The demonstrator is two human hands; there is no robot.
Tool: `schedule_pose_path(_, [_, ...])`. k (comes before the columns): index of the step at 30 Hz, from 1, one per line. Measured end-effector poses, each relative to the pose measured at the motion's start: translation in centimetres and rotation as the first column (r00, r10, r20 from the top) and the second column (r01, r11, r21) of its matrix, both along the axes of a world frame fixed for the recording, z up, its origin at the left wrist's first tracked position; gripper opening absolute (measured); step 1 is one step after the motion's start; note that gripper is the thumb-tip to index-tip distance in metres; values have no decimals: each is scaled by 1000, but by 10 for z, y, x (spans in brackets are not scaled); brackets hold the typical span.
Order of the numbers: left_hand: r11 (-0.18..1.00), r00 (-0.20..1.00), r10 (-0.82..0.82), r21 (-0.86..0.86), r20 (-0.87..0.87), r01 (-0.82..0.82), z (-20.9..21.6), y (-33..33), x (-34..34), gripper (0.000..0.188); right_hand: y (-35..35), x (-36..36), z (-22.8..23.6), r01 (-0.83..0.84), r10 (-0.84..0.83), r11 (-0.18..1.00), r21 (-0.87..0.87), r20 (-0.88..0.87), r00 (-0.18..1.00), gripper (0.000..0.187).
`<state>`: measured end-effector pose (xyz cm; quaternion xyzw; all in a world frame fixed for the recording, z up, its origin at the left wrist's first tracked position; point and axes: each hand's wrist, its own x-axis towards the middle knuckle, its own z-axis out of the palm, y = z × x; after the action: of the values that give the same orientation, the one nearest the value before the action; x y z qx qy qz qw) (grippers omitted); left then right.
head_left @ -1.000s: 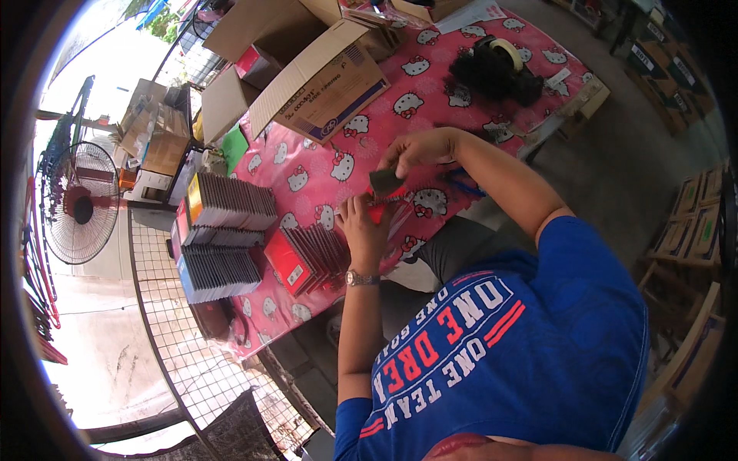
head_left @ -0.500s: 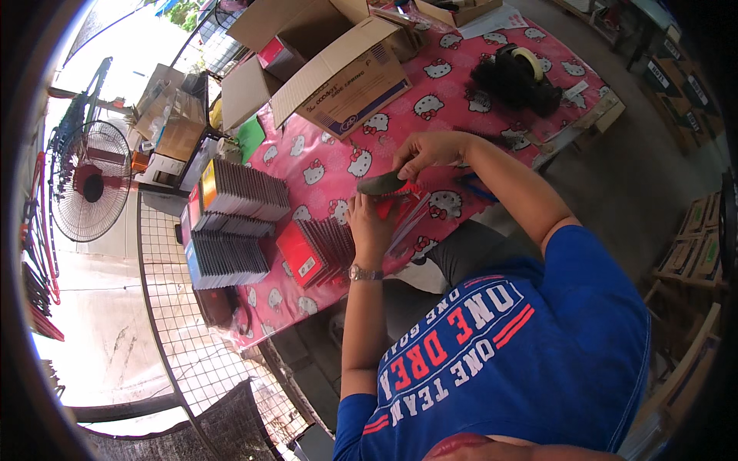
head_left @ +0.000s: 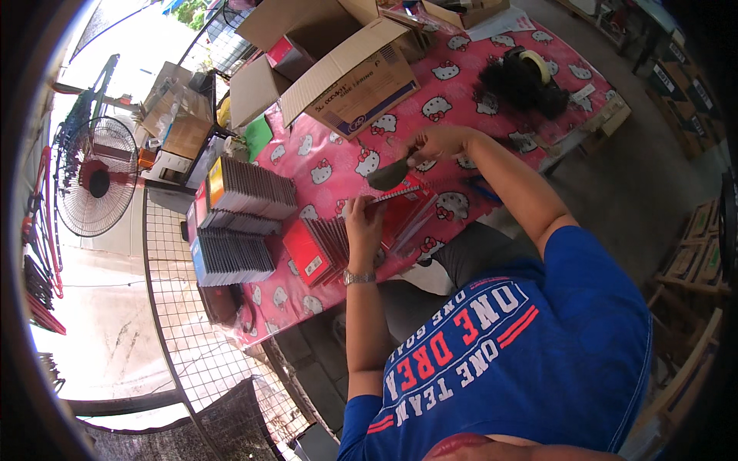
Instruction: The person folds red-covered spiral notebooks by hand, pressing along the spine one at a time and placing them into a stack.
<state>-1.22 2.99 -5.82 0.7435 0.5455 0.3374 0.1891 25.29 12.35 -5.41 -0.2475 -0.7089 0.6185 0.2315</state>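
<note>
Notebook [head_left: 405,213], red-covered and spiral-bound, lies just right of the left hand [head_left: 363,217], which pinches its edge; right hand [head_left: 433,145] grips a dark-olive flat piece [head_left: 387,177] above: spiral-edge work, seemingly, next wanting a steady hold.

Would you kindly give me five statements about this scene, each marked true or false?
1. The right hand holds a dark green, flat-looking piece. True.
2. The silver metal wristwatch is on the right wrist. False: the wristwatch is on the left wrist.
3. The left hand touches a red-covered spiral notebook. True.
4. A brown cardboard box stands on the pink patterned table cover. True.
5. The round wire-caged fan is at the right side of the picture. False: the fan is at the left side.
</note>
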Motion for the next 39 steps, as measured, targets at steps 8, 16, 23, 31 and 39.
schedule_pose_path(8, [996,999,3,-91,55,2,-1,3,-6,30,6,-11,3,-158,129,971,-179,-163,978,22])
schedule_pose_path(16, [994,994,20,-109,112,-8,-4,4,-7,30,6,-15,-1,-105,75,979,-175,-171,982,22])
schedule_pose_path(23, [992,989,42,-127,140,-24,-13,8,-13,27,25,-7,-30,246,-337,883,401,174,925,19])
schedule_pose_path(31, [974,898,216,-149,384,-171,-15,-8,1,16,-23,46,-115,297,-759,412,862,145,634,22])
schedule_pose_path(39, [945,865,308,-230,397,-231,-10,-17,7,23,-151,83,-112,315,-777,561,765,357,519,71])
